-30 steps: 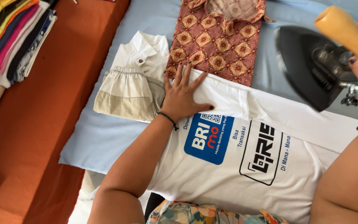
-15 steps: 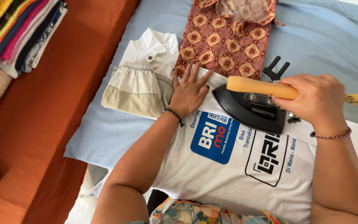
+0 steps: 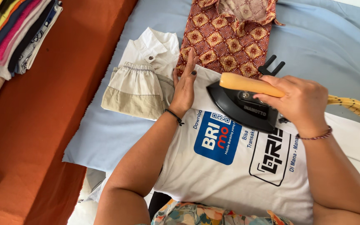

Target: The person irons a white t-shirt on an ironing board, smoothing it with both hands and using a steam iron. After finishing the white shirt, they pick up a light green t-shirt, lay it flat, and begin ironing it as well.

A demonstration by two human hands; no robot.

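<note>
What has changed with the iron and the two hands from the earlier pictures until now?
The right hand brought the black iron from the right, raised off the cloth, down onto the white T-shirt, and slid it left toward the left hand. The grip on the handle did not change. The left hand stayed flat on the shirt, and the folded clothes stayed in place.

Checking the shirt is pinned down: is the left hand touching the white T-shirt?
Touching. The head view shows the left hand lying flat on the white T-shirt, no gap, beside the iron.

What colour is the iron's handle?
Yellow-orange, on the black flat iron's handle, gripped by the right hand; head view.
</note>
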